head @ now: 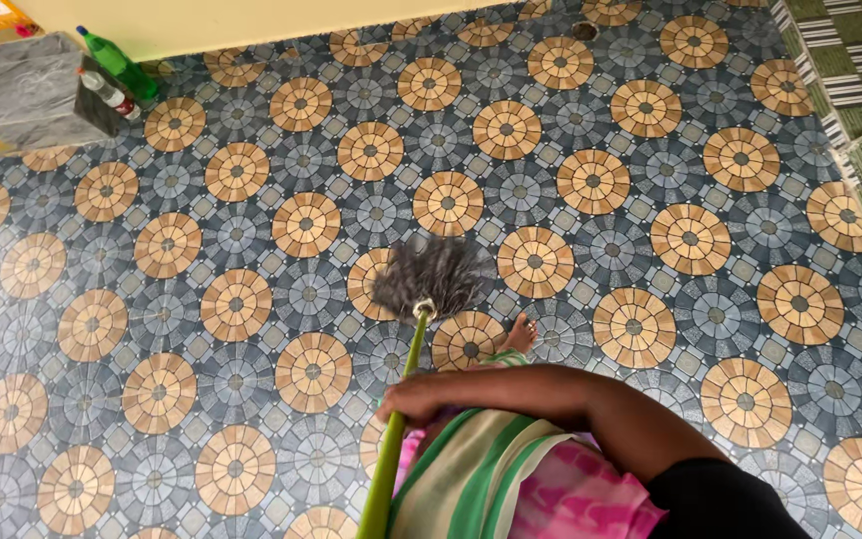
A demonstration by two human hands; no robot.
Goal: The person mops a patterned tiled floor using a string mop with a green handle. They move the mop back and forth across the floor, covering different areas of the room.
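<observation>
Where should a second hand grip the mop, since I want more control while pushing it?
On the bare green handle between the right hand and the grey mop head, probably coming from the left, as cloth and the arm crowd the right. The handle slants up and forward to the head, so a grip there would likely steer it. The left hand is not in view.
</observation>
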